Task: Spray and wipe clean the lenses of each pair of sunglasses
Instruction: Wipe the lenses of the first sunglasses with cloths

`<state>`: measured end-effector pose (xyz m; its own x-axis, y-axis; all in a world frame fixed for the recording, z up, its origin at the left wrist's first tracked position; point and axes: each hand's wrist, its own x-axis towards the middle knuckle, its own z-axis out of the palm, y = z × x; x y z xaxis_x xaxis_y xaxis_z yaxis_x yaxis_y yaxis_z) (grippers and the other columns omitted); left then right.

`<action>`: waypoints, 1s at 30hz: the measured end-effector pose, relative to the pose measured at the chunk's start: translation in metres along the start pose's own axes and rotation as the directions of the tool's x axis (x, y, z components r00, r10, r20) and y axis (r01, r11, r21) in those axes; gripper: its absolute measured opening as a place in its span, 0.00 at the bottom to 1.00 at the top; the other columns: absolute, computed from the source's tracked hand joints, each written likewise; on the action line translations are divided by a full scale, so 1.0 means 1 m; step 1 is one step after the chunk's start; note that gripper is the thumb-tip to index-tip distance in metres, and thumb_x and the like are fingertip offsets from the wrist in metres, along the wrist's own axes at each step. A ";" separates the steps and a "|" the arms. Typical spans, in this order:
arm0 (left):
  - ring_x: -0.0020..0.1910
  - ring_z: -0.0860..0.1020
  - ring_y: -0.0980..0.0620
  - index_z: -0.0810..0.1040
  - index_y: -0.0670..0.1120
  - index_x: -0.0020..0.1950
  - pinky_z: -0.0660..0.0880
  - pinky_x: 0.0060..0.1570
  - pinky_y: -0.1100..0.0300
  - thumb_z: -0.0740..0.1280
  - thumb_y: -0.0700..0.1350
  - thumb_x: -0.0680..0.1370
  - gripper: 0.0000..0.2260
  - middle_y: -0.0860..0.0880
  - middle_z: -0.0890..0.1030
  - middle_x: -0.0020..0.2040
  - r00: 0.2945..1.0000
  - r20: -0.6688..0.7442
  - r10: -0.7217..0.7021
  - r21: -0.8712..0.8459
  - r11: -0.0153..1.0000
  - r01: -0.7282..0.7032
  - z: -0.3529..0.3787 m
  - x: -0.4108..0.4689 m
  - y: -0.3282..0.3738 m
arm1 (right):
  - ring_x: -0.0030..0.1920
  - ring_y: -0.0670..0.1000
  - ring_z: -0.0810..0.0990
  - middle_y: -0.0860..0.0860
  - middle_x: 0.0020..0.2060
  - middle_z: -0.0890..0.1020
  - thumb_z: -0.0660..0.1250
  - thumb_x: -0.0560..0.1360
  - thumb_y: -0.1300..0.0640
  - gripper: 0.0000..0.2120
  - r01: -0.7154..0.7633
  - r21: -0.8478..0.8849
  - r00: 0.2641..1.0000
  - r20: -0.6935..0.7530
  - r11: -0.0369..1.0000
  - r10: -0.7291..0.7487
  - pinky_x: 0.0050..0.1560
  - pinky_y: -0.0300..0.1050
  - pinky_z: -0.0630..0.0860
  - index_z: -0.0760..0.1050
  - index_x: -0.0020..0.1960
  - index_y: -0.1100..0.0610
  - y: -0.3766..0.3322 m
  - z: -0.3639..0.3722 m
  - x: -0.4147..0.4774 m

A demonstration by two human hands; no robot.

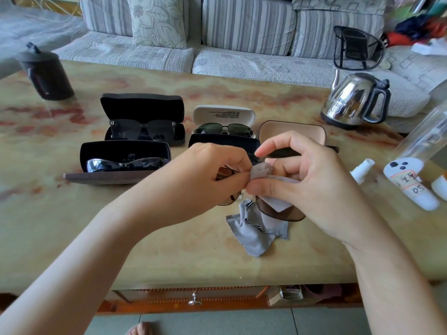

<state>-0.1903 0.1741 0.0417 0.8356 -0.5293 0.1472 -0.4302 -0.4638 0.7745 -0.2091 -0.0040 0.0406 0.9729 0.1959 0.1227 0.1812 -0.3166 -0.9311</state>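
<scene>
Above the table's middle, my left hand [208,175] grips a pair of brown-lensed sunglasses [280,211] by the frame. My right hand [297,175] pinches a grey cleaning cloth [256,230] against a lens, and the rest of the cloth hangs down onto the table. Behind stand three open cases with sunglasses in them: black ones [144,131], green-lensed ones [223,129] and mirrored ones [125,164]. An open tan case [292,132] holds nothing visible. A small white spray bottle [361,171] lies at the right.
A steel kettle [353,100] stands at the back right and a dark jar [44,73] at the back left. A labelled clear bottle [416,180] lies at the right edge. A striped sofa [217,32] runs behind the marble table [169,250].
</scene>
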 end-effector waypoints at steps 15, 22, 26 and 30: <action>0.27 0.73 0.58 0.79 0.52 0.39 0.67 0.30 0.69 0.69 0.49 0.76 0.06 0.55 0.76 0.29 0.998 -0.051 0.046 0.132 0.991 -0.039 0.005 -0.001 -0.002 | 0.46 0.52 0.85 0.55 0.43 0.85 0.72 0.71 0.66 0.30 -0.112 -0.168 0.970 0.198 0.980 0.144 0.52 0.41 0.79 0.69 0.67 0.45 -0.004 -0.018 -0.012; 0.33 0.74 0.61 0.76 0.55 0.39 0.70 0.34 0.67 0.68 0.48 0.77 0.07 0.59 0.75 0.33 0.992 -0.094 0.084 0.228 0.972 -0.061 0.009 0.000 0.001 | 0.44 0.56 0.85 0.55 0.42 0.85 0.79 0.63 0.60 0.31 -0.117 -0.121 0.987 0.097 0.986 0.129 0.51 0.56 0.80 0.71 0.61 0.45 0.000 -0.004 -0.008; 0.33 0.75 0.57 0.79 0.52 0.40 0.72 0.36 0.61 0.66 0.51 0.77 0.07 0.56 0.77 0.35 0.988 -0.120 0.101 0.265 0.962 -0.066 0.008 0.000 -0.002 | 0.49 0.52 0.85 0.56 0.40 0.86 0.77 0.66 0.59 0.27 -0.079 -0.077 0.996 0.046 0.994 0.083 0.60 0.44 0.73 0.72 0.61 0.46 0.003 -0.003 -0.006; 0.36 0.75 0.53 0.82 0.51 0.41 0.72 0.37 0.57 0.67 0.50 0.76 0.07 0.53 0.80 0.35 0.986 -0.127 0.109 0.260 0.963 -0.073 0.007 0.000 -0.002 | 0.49 0.44 0.84 0.53 0.39 0.87 0.73 0.71 0.64 0.25 -0.065 -0.056 0.993 0.097 0.996 0.070 0.65 0.29 0.64 0.72 0.64 0.49 0.002 -0.005 -0.006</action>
<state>-0.1921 0.1704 0.0354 0.8202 -0.4822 0.3077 -0.5641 -0.5928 0.5748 -0.2138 -0.0101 0.0396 0.9648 0.2619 0.0234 0.1254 -0.3801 -0.9164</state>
